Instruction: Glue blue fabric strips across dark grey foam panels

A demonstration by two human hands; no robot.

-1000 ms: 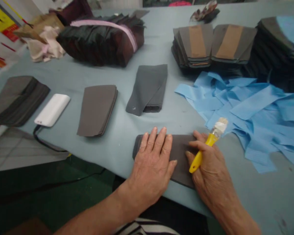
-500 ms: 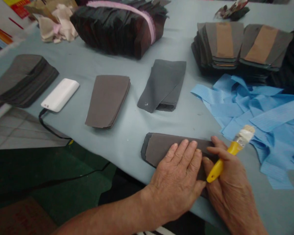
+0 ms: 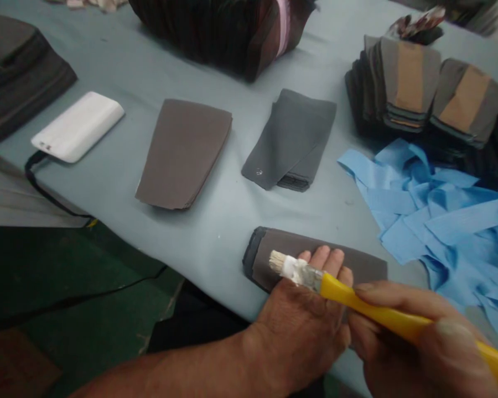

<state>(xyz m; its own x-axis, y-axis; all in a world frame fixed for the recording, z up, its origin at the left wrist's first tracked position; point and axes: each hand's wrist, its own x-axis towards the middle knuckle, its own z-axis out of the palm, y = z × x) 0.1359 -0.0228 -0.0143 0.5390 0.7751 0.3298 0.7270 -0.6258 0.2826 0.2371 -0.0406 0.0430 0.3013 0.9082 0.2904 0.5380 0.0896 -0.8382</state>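
My right hand [image 3: 415,342] is wrapped round the yellow handle of a paintbrush [image 3: 338,288]. Whitish stuff coats the brush's metal band, and its pale bristles point left, above my other hand. My left hand [image 3: 302,326] lies flat with fingers stretched over a brown-grey stack of cut pieces [image 3: 365,264] at the table's near edge. A darker strip shows along the stack's left end. The brush and my left hand hide part of the stack. Beyond it lie another brown stack of pieces [image 3: 185,152] and a dark grey stack of pieces [image 3: 296,135].
Blue strips [image 3: 452,215] lie heaped at right, below banded dark bundles [image 3: 410,83]. At left, a white power bank [image 3: 78,127] with a black cable sits near a dark stack [image 3: 16,77]. A large black bundle [image 3: 216,36] with a pink band stands at the back.
My right hand has left the right end of the stack and turned the brush so its bristles point left, over my left hand. The left hand stays on the stack. The view has shifted.
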